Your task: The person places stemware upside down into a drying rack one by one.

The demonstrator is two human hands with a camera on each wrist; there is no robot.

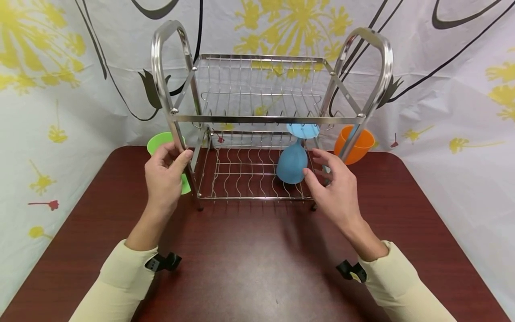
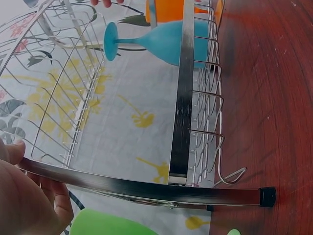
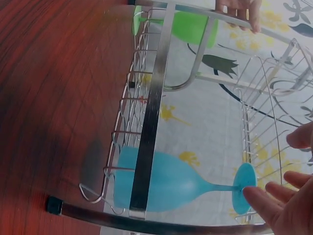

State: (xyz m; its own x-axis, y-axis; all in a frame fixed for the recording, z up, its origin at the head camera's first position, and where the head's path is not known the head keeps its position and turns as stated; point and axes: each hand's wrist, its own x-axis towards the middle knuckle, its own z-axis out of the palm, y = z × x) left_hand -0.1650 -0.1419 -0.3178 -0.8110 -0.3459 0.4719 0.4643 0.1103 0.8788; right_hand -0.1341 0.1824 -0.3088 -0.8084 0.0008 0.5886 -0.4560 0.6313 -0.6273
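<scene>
A flowered sheet (image 1: 32, 138) hangs behind the dark red table (image 1: 241, 255) where the dish rack (image 1: 267, 120) stands. From my feed, the blue goblet (image 1: 292, 164) sits bowl-down on the rack's lower tier, near its right end, long axis close to upright, foot toward the upper tier. My right hand (image 1: 339, 190) is nearer, at the rack's right front corner, fingers spread and gripping nothing; the goblet lies just left of them, contact unclear. My left hand (image 1: 165, 179) grips the rack's left front post (image 1: 161, 85). I'd judge a sideways closing suits that upright axis.
</scene>
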